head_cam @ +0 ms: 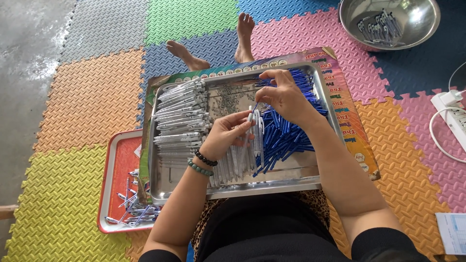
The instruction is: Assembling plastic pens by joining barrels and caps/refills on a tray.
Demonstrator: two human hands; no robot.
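At the far left, a red tray [115, 160] lies on the foam floor mats [68, 194] with a few finished pens [132, 211] in its near corner. Just beside it, a steel tray [167, 187] rests on the person's lap, holding rows of white pen barrels [180, 114] on its left side. The left hand [224, 133] pinches an upright white pen barrel [251, 118] over the tray's middle. The right hand [284, 94] grips a thin blue refill [255, 107] by its fingertips, its tip at the barrel's top. A heap of blue refills [286, 138] fills the tray's right side. At the upper right stands a metal bowl [422, 29].
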